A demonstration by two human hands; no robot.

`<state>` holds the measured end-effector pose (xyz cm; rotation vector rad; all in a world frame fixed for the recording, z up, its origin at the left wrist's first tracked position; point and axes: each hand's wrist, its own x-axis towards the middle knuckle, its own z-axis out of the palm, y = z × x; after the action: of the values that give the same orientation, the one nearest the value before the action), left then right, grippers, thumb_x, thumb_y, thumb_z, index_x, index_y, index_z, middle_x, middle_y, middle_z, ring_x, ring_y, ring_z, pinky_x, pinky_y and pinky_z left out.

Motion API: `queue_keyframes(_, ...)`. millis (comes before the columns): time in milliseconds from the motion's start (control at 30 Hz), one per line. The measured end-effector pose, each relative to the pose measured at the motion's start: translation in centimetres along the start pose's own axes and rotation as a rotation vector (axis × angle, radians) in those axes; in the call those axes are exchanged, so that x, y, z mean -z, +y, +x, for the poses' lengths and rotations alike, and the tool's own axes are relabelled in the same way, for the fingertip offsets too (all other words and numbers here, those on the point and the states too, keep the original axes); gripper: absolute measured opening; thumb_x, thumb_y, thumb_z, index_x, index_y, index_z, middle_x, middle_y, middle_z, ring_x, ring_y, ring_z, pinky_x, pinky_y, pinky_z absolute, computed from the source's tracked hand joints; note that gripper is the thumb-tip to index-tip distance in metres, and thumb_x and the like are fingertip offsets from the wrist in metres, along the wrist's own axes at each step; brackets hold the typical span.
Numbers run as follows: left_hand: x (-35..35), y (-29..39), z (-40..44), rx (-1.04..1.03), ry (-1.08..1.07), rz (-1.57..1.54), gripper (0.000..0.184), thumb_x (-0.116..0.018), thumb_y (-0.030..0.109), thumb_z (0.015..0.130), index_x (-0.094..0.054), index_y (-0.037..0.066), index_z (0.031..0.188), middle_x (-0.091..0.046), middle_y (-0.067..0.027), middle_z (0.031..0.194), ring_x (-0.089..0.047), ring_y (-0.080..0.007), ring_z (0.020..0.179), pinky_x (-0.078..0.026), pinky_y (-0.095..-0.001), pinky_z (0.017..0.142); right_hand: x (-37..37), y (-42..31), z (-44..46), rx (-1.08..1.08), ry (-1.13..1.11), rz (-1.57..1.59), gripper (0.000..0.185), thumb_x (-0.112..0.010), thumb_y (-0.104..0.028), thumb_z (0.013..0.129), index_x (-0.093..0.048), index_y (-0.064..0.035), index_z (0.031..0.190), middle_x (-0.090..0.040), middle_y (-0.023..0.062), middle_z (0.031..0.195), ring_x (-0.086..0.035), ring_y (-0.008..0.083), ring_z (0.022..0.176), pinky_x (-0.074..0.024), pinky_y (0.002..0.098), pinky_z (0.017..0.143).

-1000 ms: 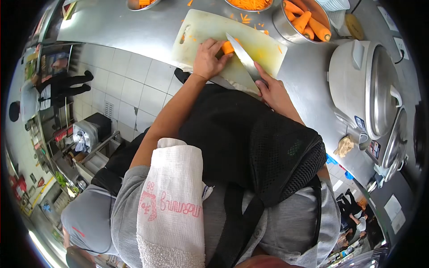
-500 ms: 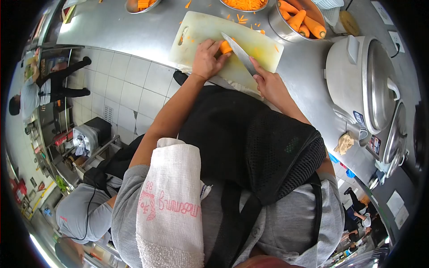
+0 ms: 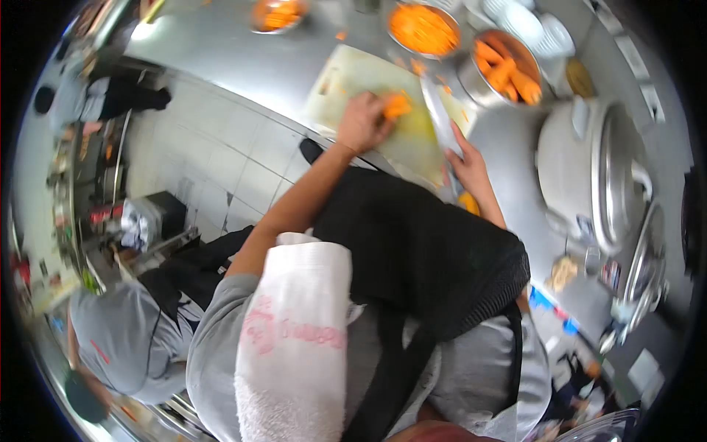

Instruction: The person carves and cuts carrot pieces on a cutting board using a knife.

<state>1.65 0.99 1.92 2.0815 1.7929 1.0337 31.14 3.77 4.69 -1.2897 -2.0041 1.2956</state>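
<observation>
My left hand has its fingers closed around a blurred carrot piece on the pale cutting board. Gripped in my right hand is a kitchen knife, its blade pointing away from me over the board's right part. A gap separates the blade from the carrot piece. Something orange shows beside my right wrist, near the counter's edge; I cannot make out its shape. Motion blur hides the finer detail of the cut carrot.
Beyond the board stand a bowl of carrot pieces, a bowl of shredded carrot and a metal pot of whole carrots. White dishes sit behind. A large lidded cooker occupies the right. A co-worker is at the lower left.
The knife has moved right, off the carrot piece, while my left hand stays on the carrot. The whole view has shifted, showing more of the bowls at the back.
</observation>
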Motion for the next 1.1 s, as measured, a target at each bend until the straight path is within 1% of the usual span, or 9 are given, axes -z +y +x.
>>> queue_keyframes(33, -0.5, -0.5, 0.0, -0.026, -0.059, -0.06, 0.053, -0.077, 0.014, 0.079, -0.07, 0.012, 0.131, -0.064, -0.0133, 0.102, -0.06, -0.0333, 0.101, -0.05, -0.0458, 0.088, 0.1, 2.6, -0.1, -0.12, -0.037, 0.034, 0.07, -0.061, -0.001, 0.1, -0.039, -0.0174, 0.164, -0.069, 0.0083, 0.124, -0.067, 0.0162, 0.099, -0.0527, 0.0333, 0.096)
queue_keyframes(67, -1.4, -0.9, -0.3, -0.039, -0.042, -0.038, 0.056, -0.078, 0.012, 0.074, -0.071, 0.014, 0.13, -0.064, -0.0128, 0.102, -0.06, -0.0337, 0.102, -0.05, -0.047, 0.089, -0.4, 5.0, -0.3, 0.088, 0.036, -0.003, 0.068, -0.06, -0.001, 0.101, -0.039, -0.0153, 0.164, -0.06, 0.0093, 0.145, -0.065, 0.0157, 0.105, -0.0527, 0.0321, 0.096)
queue_keyframes(100, -1.8, -1.0, -0.6, -0.064, 0.022, -0.049, 0.054, -0.078, 0.013, 0.074, -0.072, 0.017, 0.128, -0.064, -0.0122, 0.102, -0.06, -0.0345, 0.103, -0.05, -0.0485, 0.089, 0.5, 1.7, -1.0, -0.156, -0.067, 0.112, 0.068, -0.058, -0.002, 0.102, -0.037, -0.0155, 0.165, -0.051, 0.0072, 0.156, -0.063, 0.0139, 0.104, -0.0558, 0.031, 0.084)
queue_keyframes(133, -2.9, -1.8, -0.8, -0.108, 0.073, -0.027, 0.05, -0.078, 0.014, 0.075, -0.073, 0.018, 0.124, -0.063, -0.0118, 0.103, -0.061, -0.0347, 0.104, -0.05, -0.0487, 0.089, 0.1, 3.5, -1.2, -0.21, -0.059, 0.352, 0.064, -0.057, -0.004, 0.105, -0.037, -0.0135, 0.165, -0.058, 0.0115, 0.151, -0.062, 0.0179, 0.12, -0.054, 0.0318, 0.097)
queue_keyframes(267, -2.6, -2.0, -1.8, -0.111, 0.224, -0.067, 0.031, -0.08, 0.022, 0.078, -0.074, 0.018, 0.108, -0.062, -0.0097, 0.1, -0.062, -0.0347, 0.098, -0.049, -0.0492, 0.082, 0.9, -4.7, 0.5, -0.605, -0.262, 0.482, 0.069, -0.054, -0.01, 0.107, -0.027, -0.0264, 0.168, -0.063, 0.0092, 0.121, -0.063, 0.0164, 0.079, -0.0539, 0.0299, 0.063)
queue_keyframes(500, -1.5, -0.2, -4.8, 0.2, 0.273, -0.027, 0.034, -0.077, 0.023, 0.083, -0.072, 0.012, 0.115, -0.067, -0.0132, 0.106, -0.062, -0.0367, 0.102, -0.05, -0.049, 0.089, -6.1, -8.2, 9.6, -0.378, -0.73, 0.371, 0.07, -0.054, -0.01, 0.107, -0.026, -0.0278, 0.168, -0.063, 0.0089, 0.119, -0.062, 0.0166, 0.077, -0.0534, 0.0302, 0.062)
queue_keyframes(667, 0.1, -1.2, -7.6, 0.684, 0.573, -0.647, 0.038, -0.077, 0.025, 0.09, -0.073, 0.006, 0.122, -0.074, -0.0105, 0.104, -0.069, -0.0203, 0.09, -0.054, -0.0359, 0.081, -8.1, -7.7, 11.1, -0.343, -0.854, 0.354, 0.07, -0.054, -0.01, 0.107, -0.025, -0.0289, 0.168, -0.062, 0.0087, 0.117, -0.061, 0.0168, 0.076, -0.053, 0.0304, 0.06)
queue_keyframes(767, 1.1, -1.2, -8.6, 0.814, 0.607, -1.289, 0.037, -0.076, 0.028, 0.095, -0.072, 0.006, 0.124, -0.072, -0.0042, 0.098, -0.066, -0.0128, 0.082, -0.054, -0.0305, 0.076, -8.7, -6.7, 11.6, -0.344, -0.89, 0.358, 0.071, -0.055, -0.01, 0.107, -0.025, -0.0296, 0.168, -0.062, 0.0085, 0.116, -0.061, 0.017, 0.074, -0.0527, 0.0306, 0.059)
queue_keyframes(1100, 0.8, 1.0, -7.3, 0.92, 0.411, -1.334, 0.04, -0.079, 0.032, 0.095, -0.073, 0.004, 0.122, -0.072, -0.0033, 0.099, -0.067, -0.0112, 0.083, -0.056, -0.0263, 0.07, -5.8, -1.1, 10.7, -0.397, -0.72, 0.498, 0.073, -0.055, -0.011, 0.107, -0.023, -0.0319, 0.168, -0.062, 0.008, 0.112, -0.059, 0.0174, 0.071, -0.0518, 0.0311, 0.056)
